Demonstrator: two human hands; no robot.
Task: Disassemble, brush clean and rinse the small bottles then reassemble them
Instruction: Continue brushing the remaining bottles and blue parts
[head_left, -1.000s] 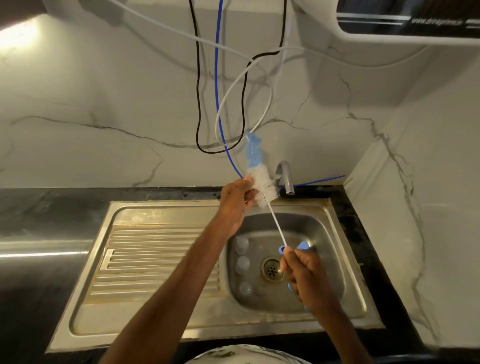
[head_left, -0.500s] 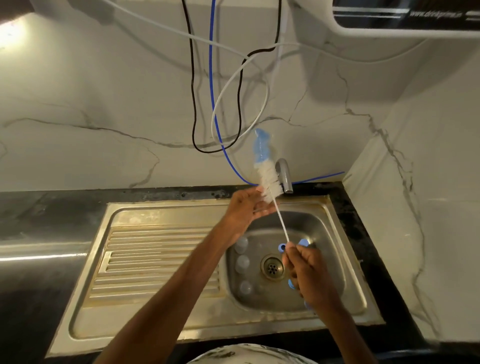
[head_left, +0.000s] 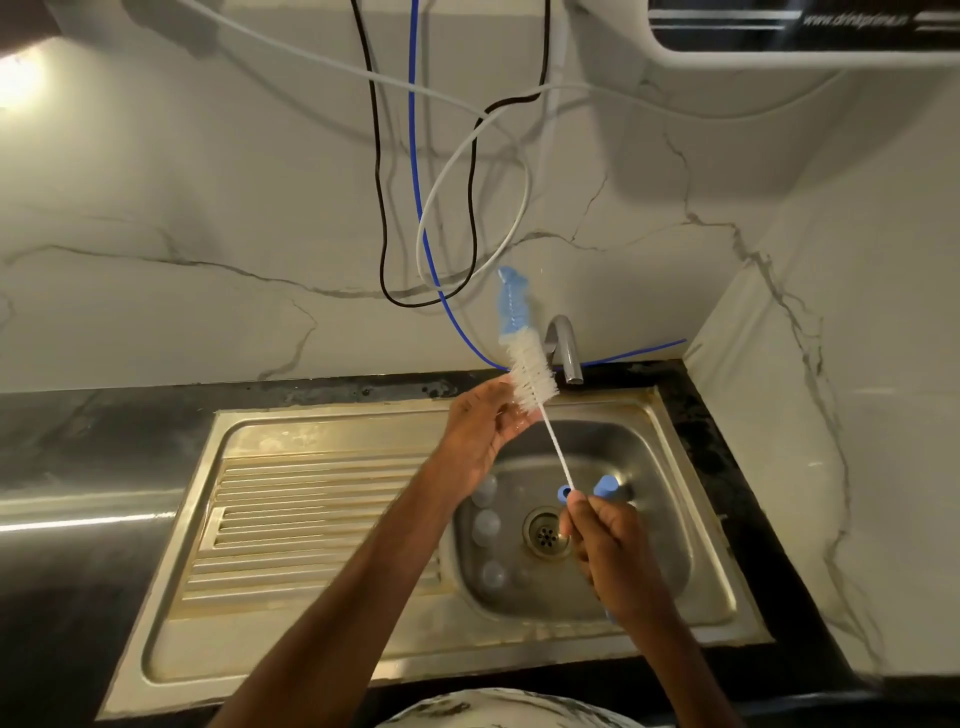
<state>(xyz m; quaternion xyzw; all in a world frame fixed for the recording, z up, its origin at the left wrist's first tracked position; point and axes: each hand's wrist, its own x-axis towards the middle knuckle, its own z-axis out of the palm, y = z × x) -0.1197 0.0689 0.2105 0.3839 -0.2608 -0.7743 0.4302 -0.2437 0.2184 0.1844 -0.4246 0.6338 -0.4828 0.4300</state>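
Observation:
I hold a bottle brush (head_left: 532, 371) upright over the sink basin (head_left: 644, 452); it has white bristles and a blue tip. My right hand (head_left: 613, 551) pinches its thin white stem low down. My left hand (head_left: 480, 436) lies beside the bristles, fingers fairly straight, fingertips touching the lower bristles. Three small clear bottles (head_left: 485, 526) lie in a row in the basin left of the drain (head_left: 545, 532). Two blue pieces (head_left: 605, 487) show just behind my right hand; what they are I cannot tell.
The tap (head_left: 563, 348) stands right behind the brush head, with no water visible. A ribbed drainboard (head_left: 311, 519) fills the sink's left half. Black, white and blue cables (head_left: 472, 197) hang on the marble wall. A dark counter (head_left: 78, 467) surrounds the sink.
My left hand let go of the bristles and its fingers straightened; they now only touch the lower bristles. The brush stayed upright near the tap, still held by my right hand.

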